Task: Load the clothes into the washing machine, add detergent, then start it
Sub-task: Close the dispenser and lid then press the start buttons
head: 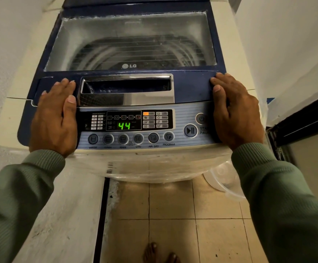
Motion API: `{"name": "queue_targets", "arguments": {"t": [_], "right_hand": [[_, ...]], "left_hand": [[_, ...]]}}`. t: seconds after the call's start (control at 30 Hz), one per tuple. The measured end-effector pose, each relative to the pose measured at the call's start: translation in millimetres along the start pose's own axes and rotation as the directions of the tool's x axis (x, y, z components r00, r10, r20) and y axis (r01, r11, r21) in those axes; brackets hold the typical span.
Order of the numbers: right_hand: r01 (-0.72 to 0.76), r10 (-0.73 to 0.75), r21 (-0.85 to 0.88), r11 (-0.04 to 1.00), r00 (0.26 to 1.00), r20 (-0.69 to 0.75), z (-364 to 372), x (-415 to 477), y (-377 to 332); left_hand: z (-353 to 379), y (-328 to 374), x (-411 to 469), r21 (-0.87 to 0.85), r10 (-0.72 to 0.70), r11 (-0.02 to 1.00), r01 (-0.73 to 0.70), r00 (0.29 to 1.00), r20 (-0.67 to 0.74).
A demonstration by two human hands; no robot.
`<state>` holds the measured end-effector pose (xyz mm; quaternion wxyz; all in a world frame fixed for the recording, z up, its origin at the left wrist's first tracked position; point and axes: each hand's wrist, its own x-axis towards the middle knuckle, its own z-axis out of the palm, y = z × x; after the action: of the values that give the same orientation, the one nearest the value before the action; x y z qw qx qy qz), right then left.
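Observation:
A top-loading washing machine with a dark blue lid stands in front of me. The lid is down, and its clear window shows the metal drum; I cannot make out clothes inside. A chrome handle recess sits at the lid's front. On the control panel the display glows green with 44, beside a start/pause button. My left hand lies flat on the lid's front left corner. My right hand rests flat on the front right corner, partly covering the power button. Both hold nothing.
White walls close in on the left and right. A clear plastic lid or bowl lies on the tiled floor by the machine's right front. A dark-framed door or cabinet stands at the right. My bare feet show at the bottom.

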<state>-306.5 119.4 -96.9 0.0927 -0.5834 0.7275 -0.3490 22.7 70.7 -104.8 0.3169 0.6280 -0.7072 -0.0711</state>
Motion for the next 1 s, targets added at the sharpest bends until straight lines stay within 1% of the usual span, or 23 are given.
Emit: {"name": "queue_targets", "arguments": {"t": [0.3,0.43,1.0], "right_hand": [[0.014,-0.014,-0.015,1.000,1.000,0.003,0.5,-0.6,-0.9],[0.030,-0.030,-0.019,0.999,0.999,-0.016,1.5,0.7,0.5],[0.025,-0.025,-0.038,0.999,1.000,-0.010,1.2,1.4,-0.2]], "left_hand": [[-1.0,-0.4,1.1,0.014,-0.007,1.000,0.006,1.000,0.025],[-0.1,-0.7,1.0,-0.006,0.017,1.000,-0.017,1.000,0.013],[-0.3,-1.3,1.4,0.005,0.010,1.000,-0.011,1.000,0.025]]}}
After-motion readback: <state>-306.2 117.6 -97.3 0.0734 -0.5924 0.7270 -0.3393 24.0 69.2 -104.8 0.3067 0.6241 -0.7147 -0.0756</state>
